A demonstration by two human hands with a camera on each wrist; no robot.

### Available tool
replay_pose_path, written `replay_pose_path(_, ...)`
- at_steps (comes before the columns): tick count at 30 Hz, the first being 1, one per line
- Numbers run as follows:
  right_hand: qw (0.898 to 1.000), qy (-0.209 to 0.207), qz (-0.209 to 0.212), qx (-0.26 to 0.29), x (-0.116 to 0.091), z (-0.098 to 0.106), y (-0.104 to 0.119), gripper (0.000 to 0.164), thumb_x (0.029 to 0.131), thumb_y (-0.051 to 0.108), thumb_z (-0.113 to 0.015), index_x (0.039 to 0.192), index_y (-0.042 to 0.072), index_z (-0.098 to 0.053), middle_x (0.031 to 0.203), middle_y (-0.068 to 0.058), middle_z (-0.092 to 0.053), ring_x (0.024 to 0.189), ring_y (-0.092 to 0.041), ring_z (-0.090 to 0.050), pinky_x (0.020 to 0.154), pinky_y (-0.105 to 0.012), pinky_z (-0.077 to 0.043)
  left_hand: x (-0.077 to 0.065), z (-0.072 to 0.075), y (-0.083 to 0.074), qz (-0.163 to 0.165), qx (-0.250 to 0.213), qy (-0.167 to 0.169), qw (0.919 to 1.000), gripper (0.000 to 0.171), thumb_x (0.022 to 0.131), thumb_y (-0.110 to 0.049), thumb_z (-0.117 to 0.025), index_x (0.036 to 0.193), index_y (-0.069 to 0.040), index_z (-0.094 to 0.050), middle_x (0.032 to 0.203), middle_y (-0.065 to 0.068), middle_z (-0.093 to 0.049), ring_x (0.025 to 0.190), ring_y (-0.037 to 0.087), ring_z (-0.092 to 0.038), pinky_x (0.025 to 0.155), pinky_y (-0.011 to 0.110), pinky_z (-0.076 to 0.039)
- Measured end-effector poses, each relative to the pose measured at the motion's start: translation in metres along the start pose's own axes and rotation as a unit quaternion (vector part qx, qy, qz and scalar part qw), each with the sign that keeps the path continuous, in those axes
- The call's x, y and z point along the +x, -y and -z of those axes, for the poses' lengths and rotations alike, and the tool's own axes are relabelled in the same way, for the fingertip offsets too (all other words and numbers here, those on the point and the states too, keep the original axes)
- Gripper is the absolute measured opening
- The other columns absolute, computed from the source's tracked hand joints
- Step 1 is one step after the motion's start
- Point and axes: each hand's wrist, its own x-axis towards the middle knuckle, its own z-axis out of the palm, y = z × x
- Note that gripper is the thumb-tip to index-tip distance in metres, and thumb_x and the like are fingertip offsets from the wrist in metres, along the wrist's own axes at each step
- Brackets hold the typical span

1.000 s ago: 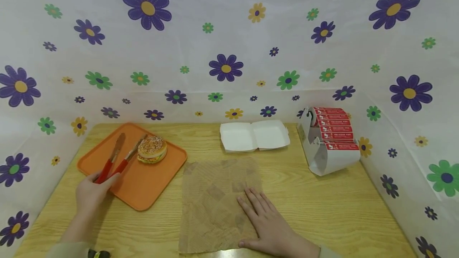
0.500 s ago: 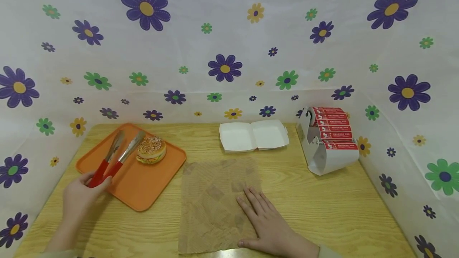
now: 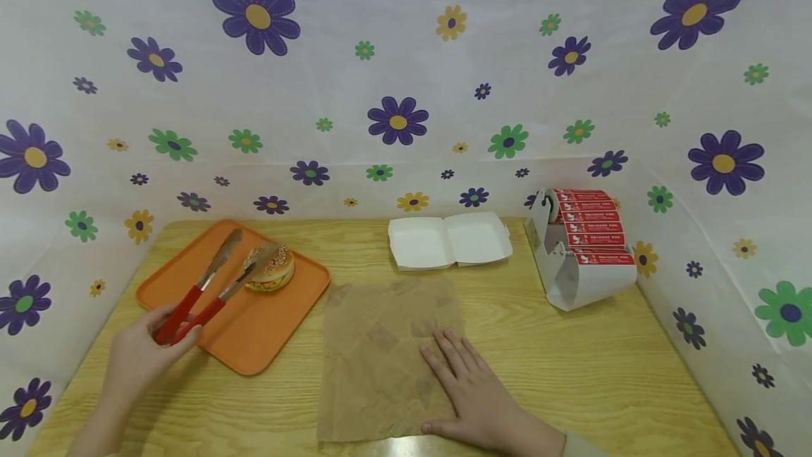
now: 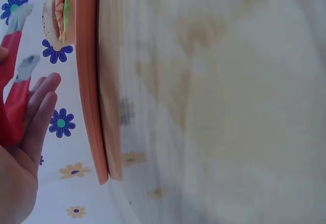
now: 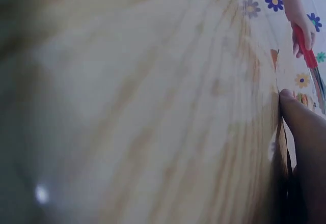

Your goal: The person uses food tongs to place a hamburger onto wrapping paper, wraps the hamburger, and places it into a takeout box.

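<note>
My left hand point(image 3: 139, 351) grips red-handled metal tongs point(image 3: 184, 312) over the near left part of an orange tray point(image 3: 254, 344). The tongs' arms are spread apart, and one tip overlaps a sesame-bun hamburger point(image 3: 274, 275) on the tray in the head view. In the left wrist view the red tongs point(image 4: 15, 102) lie across the fingers, with the burger point(image 4: 58, 18) beyond their tips. My right hand point(image 3: 476, 400) lies flat, fingers spread, on the lower right of a brown printed paper sheet point(image 3: 374, 379). In the right wrist view its thumb point(image 5: 305, 127) shows at the right edge.
An opened white box point(image 3: 421, 242) lies at the back middle of the wooden table point(image 3: 571, 372). Right of it stands a white dispenser point(image 3: 596, 281) with a roll of red labels point(image 3: 590, 217). A flower-patterned sheet point(image 3: 330, 76) encloses the back and sides.
The tongs lifted and swung; their tips now point farther right, the right one over the burger. My left hand shifted slightly left. The right hand stays on the paper.
</note>
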Motion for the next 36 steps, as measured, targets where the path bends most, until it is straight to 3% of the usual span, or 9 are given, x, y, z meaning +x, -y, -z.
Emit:
replay_pose_path(6,1.0,0.011,-0.011,0.011,0.001,0.0,-0.002,0.106,0.094,0.085,-0.046,0.169,0.013,-0.028,0.176,-0.02,-0.023,0.163,-0.038,-0.026,0.129,-0.023,0.027,-0.004,-0.001,0.006,-0.072,0.022,-0.021,0.997,0.054,0.08,-0.021,-0.089,0.122,0.008,-0.071,0.092,0.026,-0.078,0.062,-0.002,-0.047,0.052,0.019,-0.043)
replay_pose_path(12,1.0,0.006,-0.008,0.008,0.001,-0.001,-0.002,0.106,0.094,0.084,-0.047,0.169,0.012,-0.029,0.176,-0.021,-0.024,0.162,-0.038,-0.027,0.129,-0.024,0.026,-0.005,-0.001,0.01,-0.106,0.057,-0.014,0.9926,0.054,0.075,-0.022,-0.092,0.118,0.004,-0.073,0.082,0.015,-0.077,0.062,0.008,-0.052,0.054,0.019,-0.042)
replay_pose_path(16,1.0,0.006,-0.009,0.007,0.001,-0.001,-0.002,0.106,0.094,0.085,-0.047,0.169,0.013,-0.028,0.176,-0.02,-0.023,0.163,-0.038,-0.026,0.132,-0.027,0.019,-0.004,-0.001,0.012,-0.113,0.074,-0.006,0.9908,0.058,0.075,-0.025,-0.092,0.12,0.005,-0.072,0.08,0.013,-0.076,0.062,0.016,-0.054,0.053,0.021,-0.04)
replay_pose_path(21,1.0,0.006,-0.01,0.011,0.002,-0.002,-0.002,0.106,0.094,0.085,-0.046,0.169,0.013,-0.029,0.176,-0.02,-0.023,0.163,-0.038,-0.026,0.131,-0.029,0.015,-0.002,-0.001,0.016,-0.123,0.091,-0.007,0.9882,0.062,0.074,-0.027,-0.092,0.121,0.007,-0.07,0.076,0.012,-0.073,0.06,0.018,-0.053,0.051,0.022,-0.038)
replay_pose_path(23,1.0,0.007,-0.009,0.014,0.002,-0.002,-0.002,0.105,0.094,0.085,-0.047,0.169,0.013,-0.029,0.176,-0.02,-0.023,0.163,-0.038,-0.026,0.13,-0.025,0.023,-0.001,-0.001,0.017,-0.121,0.095,-0.002,0.9881,0.062,0.075,-0.028,-0.092,0.122,0.007,-0.07,0.075,0.011,-0.072,0.06,0.018,-0.053,0.051,0.022,-0.038)
replay_pose_path(27,1.0,0.006,-0.008,0.014,0.001,-0.002,-0.003,0.105,0.094,0.084,-0.047,0.169,0.013,-0.028,0.176,-0.021,-0.023,0.163,-0.038,-0.025,0.129,-0.024,0.026,0.002,-0.001,0.016,-0.113,0.104,0.015,0.9881,0.061,0.078,-0.03,-0.09,0.123,0.007,-0.069,0.074,0.008,-0.069,0.06,0.018,-0.051,0.051,0.023,-0.036)
replay_pose_path(36,1.0,-0.009,-0.003,-0.006,0.002,-0.004,-0.003,0.105,0.093,0.084,-0.049,0.169,0.013,-0.03,0.175,-0.021,-0.025,0.162,-0.038,-0.028,0.13,-0.026,0.025,0.005,0.001,0.012,-0.098,0.113,0.033,0.9882,0.061,0.085,-0.032,-0.085,0.125,0.01,-0.067,0.073,0.007,-0.066,0.059,0.018,-0.048,0.051,0.024,-0.034)
